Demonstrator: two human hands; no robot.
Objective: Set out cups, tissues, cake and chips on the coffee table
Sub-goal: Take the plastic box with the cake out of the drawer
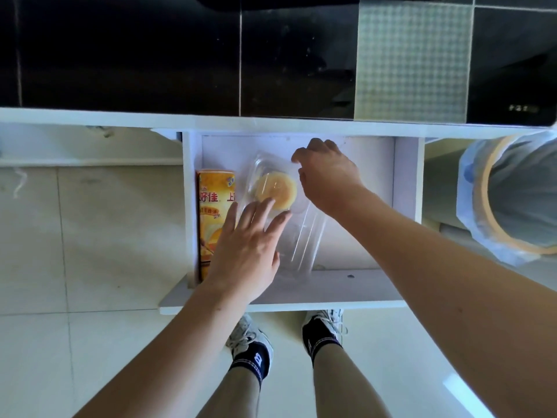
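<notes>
A white drawer (pixel 404 179) stands pulled out below a white counter. Inside lies a clear plastic box (pixel 301 236) with a round yellow cake (pixel 275 188) in its far end. An orange chips can (pixel 211 212) lies along the drawer's left wall. My left hand (pixel 244 248) hovers over the box's near left side, fingers spread, fingertips at the cake. My right hand (pixel 327 176) reaches over the box's far right edge, fingers curled down; what they touch is hidden. No cups or tissues are in view.
A bin (pixel 494 188) lined with a pale blue bag stands right of the drawer. Black glossy wall tiles rise behind the counter. Pale floor tiles and my two feet in sneakers (pixel 250 336) are below the drawer front.
</notes>
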